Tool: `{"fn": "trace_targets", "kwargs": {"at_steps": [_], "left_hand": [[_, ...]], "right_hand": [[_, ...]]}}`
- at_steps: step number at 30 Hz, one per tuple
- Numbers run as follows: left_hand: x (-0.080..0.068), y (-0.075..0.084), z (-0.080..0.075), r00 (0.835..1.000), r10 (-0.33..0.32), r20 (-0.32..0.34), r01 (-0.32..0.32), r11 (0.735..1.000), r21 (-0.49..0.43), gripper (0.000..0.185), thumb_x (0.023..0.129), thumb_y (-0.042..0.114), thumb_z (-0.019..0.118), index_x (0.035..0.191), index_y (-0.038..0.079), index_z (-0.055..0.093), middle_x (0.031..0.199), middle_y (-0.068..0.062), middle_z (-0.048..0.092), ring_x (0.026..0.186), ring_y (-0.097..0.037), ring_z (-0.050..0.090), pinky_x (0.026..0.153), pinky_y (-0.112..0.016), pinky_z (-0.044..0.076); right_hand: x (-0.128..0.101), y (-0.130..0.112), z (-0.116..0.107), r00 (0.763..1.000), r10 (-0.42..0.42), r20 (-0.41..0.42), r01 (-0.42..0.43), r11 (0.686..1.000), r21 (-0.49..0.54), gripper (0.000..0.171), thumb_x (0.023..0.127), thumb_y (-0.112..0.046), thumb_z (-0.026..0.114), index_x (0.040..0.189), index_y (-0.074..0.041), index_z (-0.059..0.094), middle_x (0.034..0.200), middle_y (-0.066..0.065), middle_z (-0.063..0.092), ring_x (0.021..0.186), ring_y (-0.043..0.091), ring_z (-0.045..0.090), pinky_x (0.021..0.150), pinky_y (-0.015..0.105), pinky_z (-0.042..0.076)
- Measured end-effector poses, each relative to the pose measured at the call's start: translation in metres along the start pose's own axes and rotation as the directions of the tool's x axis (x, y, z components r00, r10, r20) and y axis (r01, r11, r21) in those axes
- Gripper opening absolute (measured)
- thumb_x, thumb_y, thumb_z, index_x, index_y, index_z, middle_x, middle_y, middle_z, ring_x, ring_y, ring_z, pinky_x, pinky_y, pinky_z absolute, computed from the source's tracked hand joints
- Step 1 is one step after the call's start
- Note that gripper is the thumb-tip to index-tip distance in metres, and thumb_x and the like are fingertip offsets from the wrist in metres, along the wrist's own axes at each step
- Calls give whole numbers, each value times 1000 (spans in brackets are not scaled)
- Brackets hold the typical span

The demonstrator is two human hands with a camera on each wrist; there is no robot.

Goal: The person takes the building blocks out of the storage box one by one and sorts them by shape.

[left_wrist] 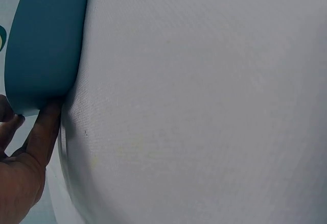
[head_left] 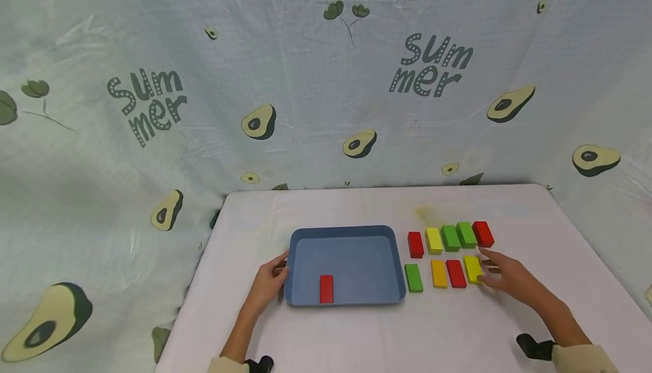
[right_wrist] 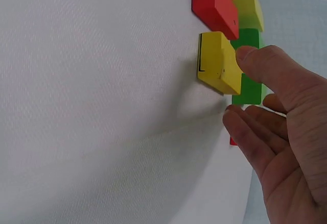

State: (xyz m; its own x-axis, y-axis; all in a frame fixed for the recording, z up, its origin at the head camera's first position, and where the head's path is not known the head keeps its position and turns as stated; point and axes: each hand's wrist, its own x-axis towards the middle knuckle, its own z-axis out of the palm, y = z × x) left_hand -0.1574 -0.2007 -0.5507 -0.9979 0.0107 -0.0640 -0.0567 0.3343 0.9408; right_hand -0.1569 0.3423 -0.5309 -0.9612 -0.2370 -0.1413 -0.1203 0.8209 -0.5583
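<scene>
L hand (head_left: 269, 282) rests on blue tray (head_left: 389, 237) at its left rim, fingers (left_wrist: 45, 127) loose, gripping nothing. One red block (head_left: 326, 288) lies in tray, near front wall. R hand (head_left: 506, 275) beside yellow block (head_left: 472, 269) at right end of front row on bench (head_left: 356, 333); thumb touches it, fingers relaxed, no grip yet.
</scene>
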Motion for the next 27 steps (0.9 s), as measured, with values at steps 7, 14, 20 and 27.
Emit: {"fn": "trace_targets", "kwargs": {"at_steps": [7, 14, 20, 27], "left_hand": [[2, 2, -2, 1000, -3, -8, 3, 1000, 13, 45, 92, 1, 54, 137, 3, 48, 115, -19, 58, 100, -28, 59, 71, -28, 49], [0, 1, 0, 1000, 0, -4, 0, 1000, -1, 45, 92, 1, 54, 137, 2, 48, 113, -19, 58, 97, -28, 59, 67, -28, 49], [0, 0, 0, 1000, 0, -6, 0, 1000, -16, 45, 92, 1, 55, 137, 3, 48, 113, -19, 58, 97, -27, 60, 67, -27, 49], [0, 2, 0, 1000, 15, 4, -15, 1000, -9, 45, 93, 1, 54, 137, 1, 47, 113, -21, 58, 98, -29, 59, 66, -26, 48]], "right_hand": [[12, -19, 1, 963, -79, -258, 71, 997, -38, 56, 79, -16, 76, 123, 7, 51, 105, 23, 61, 91, 38, 59, 68, 44, 52], [24, -44, 2, 972, -98, -214, 102, 995, 8, 53, 82, -15, 73, 126, 5, 51, 114, 23, 58, 100, 39, 57, 77, 47, 50], [33, -56, 11, 978, -144, -153, 149, 989, 19, 52, 82, -16, 73, 126, 3, 53, 117, 19, 58, 102, 35, 57, 77, 42, 51], [45, -68, 29, 965, -220, -140, 226, 974, 29, 49, 83, -16, 72, 126, 1, 54, 117, 16, 60, 102, 33, 58, 77, 41, 52]]}}
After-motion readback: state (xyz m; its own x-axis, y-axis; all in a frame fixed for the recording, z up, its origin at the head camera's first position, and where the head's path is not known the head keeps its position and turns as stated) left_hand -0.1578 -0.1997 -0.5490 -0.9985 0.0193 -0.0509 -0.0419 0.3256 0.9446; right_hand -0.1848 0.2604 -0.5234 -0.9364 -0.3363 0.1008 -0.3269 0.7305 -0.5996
